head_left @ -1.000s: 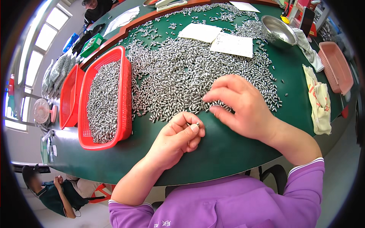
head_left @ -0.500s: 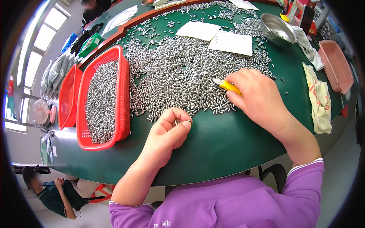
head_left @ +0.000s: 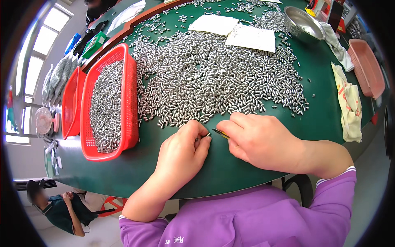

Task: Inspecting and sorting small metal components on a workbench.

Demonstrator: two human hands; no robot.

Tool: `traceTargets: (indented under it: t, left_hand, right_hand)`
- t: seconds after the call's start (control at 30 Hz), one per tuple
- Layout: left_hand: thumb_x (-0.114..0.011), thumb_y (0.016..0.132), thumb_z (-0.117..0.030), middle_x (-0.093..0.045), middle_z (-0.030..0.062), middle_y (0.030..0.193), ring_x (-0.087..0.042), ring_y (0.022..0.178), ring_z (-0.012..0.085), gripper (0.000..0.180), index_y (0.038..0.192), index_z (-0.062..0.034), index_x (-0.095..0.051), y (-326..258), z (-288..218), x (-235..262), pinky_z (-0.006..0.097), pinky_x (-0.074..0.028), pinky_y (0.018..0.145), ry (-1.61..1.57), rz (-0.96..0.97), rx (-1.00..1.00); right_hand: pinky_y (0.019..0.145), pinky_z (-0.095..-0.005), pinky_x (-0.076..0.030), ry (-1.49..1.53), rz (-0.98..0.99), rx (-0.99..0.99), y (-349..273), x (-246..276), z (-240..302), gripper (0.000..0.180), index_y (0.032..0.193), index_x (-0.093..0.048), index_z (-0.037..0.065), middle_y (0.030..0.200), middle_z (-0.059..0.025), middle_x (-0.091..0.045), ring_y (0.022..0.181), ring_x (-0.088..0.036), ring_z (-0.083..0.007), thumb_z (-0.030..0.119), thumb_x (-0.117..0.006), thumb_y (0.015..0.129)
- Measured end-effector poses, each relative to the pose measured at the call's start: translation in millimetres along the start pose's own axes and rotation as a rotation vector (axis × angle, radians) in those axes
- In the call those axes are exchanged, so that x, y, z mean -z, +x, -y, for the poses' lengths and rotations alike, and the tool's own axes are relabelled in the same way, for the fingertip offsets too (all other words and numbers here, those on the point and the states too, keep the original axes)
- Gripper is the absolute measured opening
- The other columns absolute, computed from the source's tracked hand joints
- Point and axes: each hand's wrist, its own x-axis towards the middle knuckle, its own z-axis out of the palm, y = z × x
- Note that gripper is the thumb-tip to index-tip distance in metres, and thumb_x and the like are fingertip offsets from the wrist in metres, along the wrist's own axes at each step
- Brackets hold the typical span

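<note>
My left hand [head_left: 180, 148] is closed at the near edge of a wide heap of small silvery metal pieces [head_left: 214, 78]. Between its thumb and forefinger it pinches one small metal piece [head_left: 208, 134], whose end sticks out. My right hand [head_left: 263, 142] wraps round a yellow utility knife [head_left: 221, 133], mostly hidden by the fingers. The knife's dark, narrow tip points at the pinched piece, very close to it; whether they touch I cannot tell. Both hands are just above the green table [head_left: 214, 173].
Left of the heap stands a red plastic basket [head_left: 131, 103] of the same pieces, beside another red basket [head_left: 70, 111]. White papers [head_left: 251, 38] lie on the heap. To the right are a steel bowl [head_left: 302, 24], cloths [head_left: 349, 107] and a pink basket [head_left: 366, 70]. A person sits at lower left.
My right hand has moved left and nearer to me, bringing the knife from over the heap to the piece in my left hand. My left hand still pinches.
</note>
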Motion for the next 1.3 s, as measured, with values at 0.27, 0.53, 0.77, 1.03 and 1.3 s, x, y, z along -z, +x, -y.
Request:
traceTargets:
  t: [0.27, 0.53, 0.77, 1.03, 1.3]
  left_hand:
    - [-0.068, 0.086, -0.011, -0.06, 0.0112, 0.08, -0.062, 0.069, 0.0296, 0.02, 0.096, -0.0047, -0.052, -1.9, 2.5, -1.2, 0.041, -0.049, 0.062, 0.055, -0.011, -0.065]
    - [-0.068, 0.086, -0.013, -0.059, 0.0073, 0.076, -0.06, 0.064, 0.0247, 0.018, 0.095, -0.0067, -0.054, -1.6, -1.1, -3.2, 0.038, -0.048, 0.059, 0.087, -0.017, -0.035]
    - [-0.068, 0.086, -0.012, -0.061, 0.0058, 0.074, -0.061, 0.062, 0.0225, 0.013, 0.089, -0.0072, -0.056, -0.1, -0.6, -5.8, 0.036, -0.049, 0.059, 0.057, -0.055, -0.021]
    - [-0.069, 0.085, -0.012, -0.06, 0.0058, 0.069, -0.06, 0.058, 0.0215, 0.015, 0.083, -0.0069, -0.055, 0.7, 1.5, -7.9, 0.035, -0.047, 0.055, 0.013, -0.069, -0.005]
    - [-0.068, 0.085, -0.011, -0.061, 0.0065, 0.072, -0.061, 0.06, 0.023, 0.014, 0.084, -0.0067, -0.056, 0.3, 0.2, -7.0, 0.036, -0.048, 0.056, 0.007, -0.066, -0.002]
  right_hand:
    - [0.06, -0.0351, -0.053, 0.09, 0.009, -0.024, 1.1, -1.3, 0.7, 0.018, 0.092, -0.054, 0.006, 0.083, -0.0073, -0.055, 0.073, -0.064, -0.0222, 0.014, -0.068, 0.083]
    - [0.058, -0.0354, -0.053, 0.098, 0.003, -0.026, -0.2, -2.5, -0.1, 0.016, 0.091, -0.054, 0.006, 0.082, -0.0079, -0.055, 0.071, -0.064, -0.0231, 0.012, -0.066, 0.083]
    - [0.058, -0.0361, -0.054, 0.135, -0.024, -0.027, -0.7, -4.4, -1.5, 0.013, 0.09, -0.054, 0.005, 0.083, -0.0082, -0.056, 0.069, -0.065, -0.024, 0.011, -0.064, 0.084]
    - [0.058, -0.0377, -0.054, 0.195, -0.008, -0.043, -2.2, -4.8, -1.8, 0.013, 0.091, -0.054, 0.005, 0.083, -0.0087, -0.056, 0.07, -0.065, -0.0255, 0.011, -0.064, 0.085]
    - [0.061, -0.0403, -0.054, 0.282, 0.0, -0.068, 1.4, -5.7, -6.6, 0.012, 0.091, -0.059, 0.006, 0.083, -0.0096, -0.057, 0.072, -0.065, -0.0284, 0.013, -0.065, 0.084]
